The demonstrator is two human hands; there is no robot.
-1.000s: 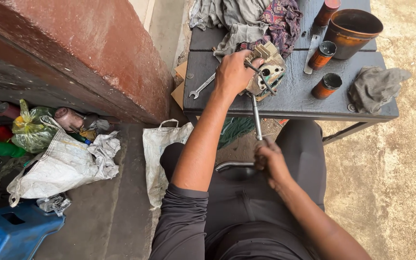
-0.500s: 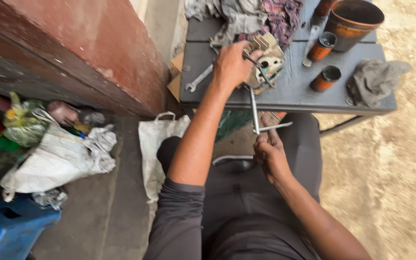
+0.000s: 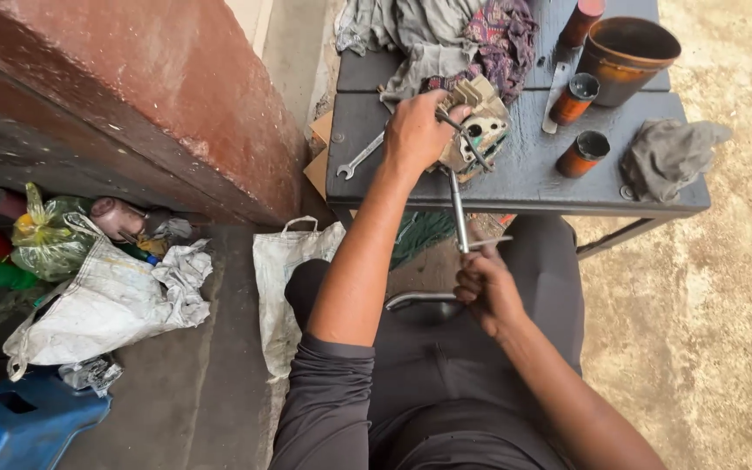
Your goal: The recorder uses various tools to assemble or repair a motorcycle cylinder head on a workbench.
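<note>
Seated at a dark table [image 3: 567, 187], a person steadies a small engine part with one hand and works a long T-handle wrench with the other.

Left hand [image 3: 418, 132] lies on the pale metal engine part [image 3: 480, 130] at the table's near edge, fingers wrapped over its left side. Right hand [image 3: 486, 283] is below, over the lap, fingers closed around the T-handle wrench [image 3: 458, 213]; its long axis runs nearly straight up from that hand, tip pointing away into the part. A flat spanner [image 3: 360, 157] rests just left; rusty cans [image 3: 581, 152] stand well to the right.
</note>
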